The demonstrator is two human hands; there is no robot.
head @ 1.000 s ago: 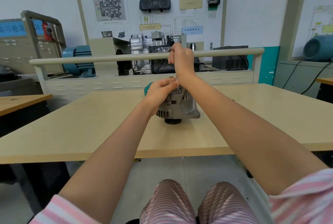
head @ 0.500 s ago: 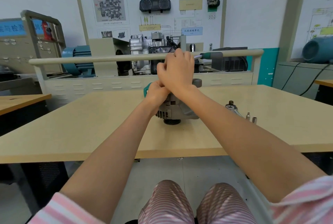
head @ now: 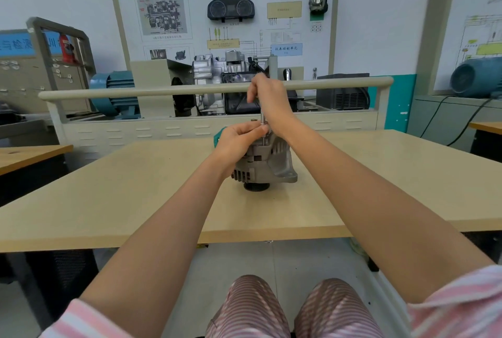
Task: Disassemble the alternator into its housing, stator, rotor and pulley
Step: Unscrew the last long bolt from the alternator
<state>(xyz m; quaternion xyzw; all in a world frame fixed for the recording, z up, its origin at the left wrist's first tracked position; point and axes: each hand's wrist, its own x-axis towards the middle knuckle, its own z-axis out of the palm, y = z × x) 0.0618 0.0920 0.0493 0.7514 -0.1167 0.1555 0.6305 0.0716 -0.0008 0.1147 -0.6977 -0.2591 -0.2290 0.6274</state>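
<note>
Grey cast metal, centre stage: the alternator stands on the pale wooden tabletop, dark pulley facing down and touching the surface, its mounting ear jutting out to the right. The left hand comes in from the left and grips the upper part of the housing, fingers curled over the top edge, thumb tip right beside a thin metal shaft. That shaft stands upright out of the alternator's top, and the right hand is above it, fingers clenched around the upper end of the tool; the handle itself is hidden inside the fist. A bit of teal peeks out behind the left hand; I cannot tell what it belongs to. Both forearms reach out over the near edge of the tabletop, pink striped sleeves at the bottom corners. Behind the tabletop, a beige rail fronts a training rig with a gearbox and a wall display board.
</note>
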